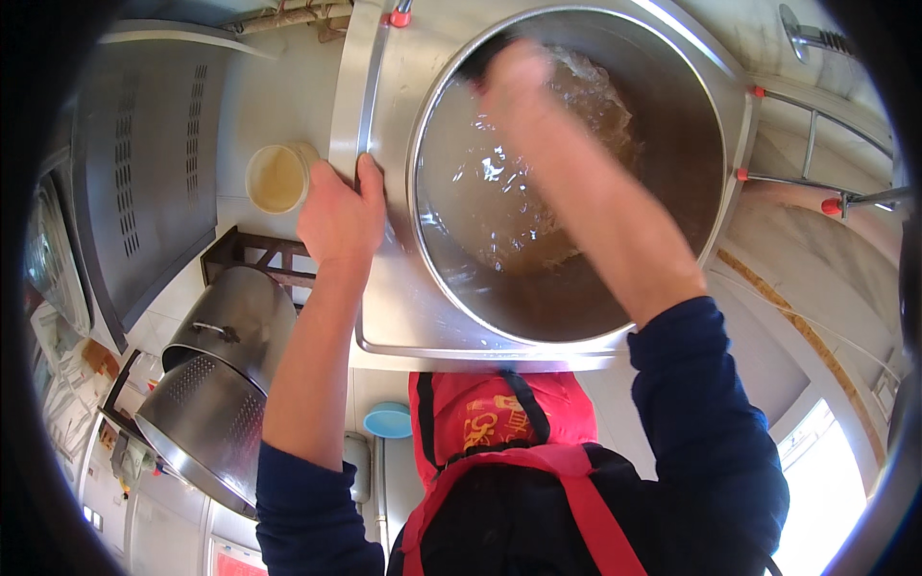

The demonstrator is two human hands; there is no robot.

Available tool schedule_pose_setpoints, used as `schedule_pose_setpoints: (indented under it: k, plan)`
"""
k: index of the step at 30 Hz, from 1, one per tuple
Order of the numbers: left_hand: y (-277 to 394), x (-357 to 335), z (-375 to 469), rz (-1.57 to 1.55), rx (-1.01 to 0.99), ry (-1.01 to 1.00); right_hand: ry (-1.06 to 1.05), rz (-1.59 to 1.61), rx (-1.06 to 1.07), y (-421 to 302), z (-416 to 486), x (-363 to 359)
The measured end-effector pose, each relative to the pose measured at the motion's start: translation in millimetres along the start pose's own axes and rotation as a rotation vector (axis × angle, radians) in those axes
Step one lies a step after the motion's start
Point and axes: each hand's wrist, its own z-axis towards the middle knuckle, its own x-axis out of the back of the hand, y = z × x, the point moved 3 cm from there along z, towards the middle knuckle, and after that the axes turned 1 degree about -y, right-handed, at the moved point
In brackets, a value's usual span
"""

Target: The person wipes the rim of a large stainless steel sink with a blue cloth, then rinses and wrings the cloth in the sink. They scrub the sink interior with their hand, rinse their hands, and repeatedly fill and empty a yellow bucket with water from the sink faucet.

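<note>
A big round stainless-steel pot (pixel 461 295) stands on a steel worktop (pixel 389 317) in front of me, with cloudy, swirling water (pixel 482 194) inside. Over its far left part is my right hand (pixel 515 68), blurred, closed around a dark object (pixel 490 54) that I cannot make out; the forearm crosses above the water. My left hand (pixel 342 209) grips the raised left edge of the worktop, thumb on the top, outside the pot. Just left of that hand is a pale plastic tub (pixel 277 178) with something yellowish in it.
Large steel pots (pixel 230 317), one perforated (pixel 205 410), lie at the lower left near a dark metal rack (pixel 230 252). A grey vented steel appliance (pixel 155 165) stands at the left. A metal frame with red caps (pixel 814 176) is at the right, a blue basin (pixel 387 420) below the worktop.
</note>
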Motion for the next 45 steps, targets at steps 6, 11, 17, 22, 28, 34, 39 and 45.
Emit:
schedule_pose_setpoints:
  k: [6, 11, 17, 22, 28, 34, 39, 45]
  plan:
    - [0, -1, -1, 0.026, -0.010, 0.033, -0.803, -1.354, 0.142, 135, -127, 135]
    - [0, -1, -3, 0.031, 0.003, 0.022, -1.075, -1.367, 0.264, 122, -115, 101]
    - [-8, -5, 1, 0.032, -0.027, 0.081, -0.137, -0.414, 0.249, 67, -40, -14]
    - [-13, -8, 5, 0.059, -0.009, 0.071, -0.783, -1.079, -0.053, 120, -121, 84]
    - [-15, -8, 7, 0.066, -0.023, 0.074, -0.930, -1.850, -0.053, 175, -73, 205]
    - [-20, -12, 9, 0.053, -0.007, 0.089, -0.532, -0.691, -0.054, 191, -46, 43]
    - [-20, -14, 8, 0.085, -0.010, 0.099, -0.243, -0.164, -0.088, 172, -9, 0]
    - [-19, -15, 8, 0.094, 0.010, 0.075, -0.708, -1.012, -0.007, 224, -64, 127]
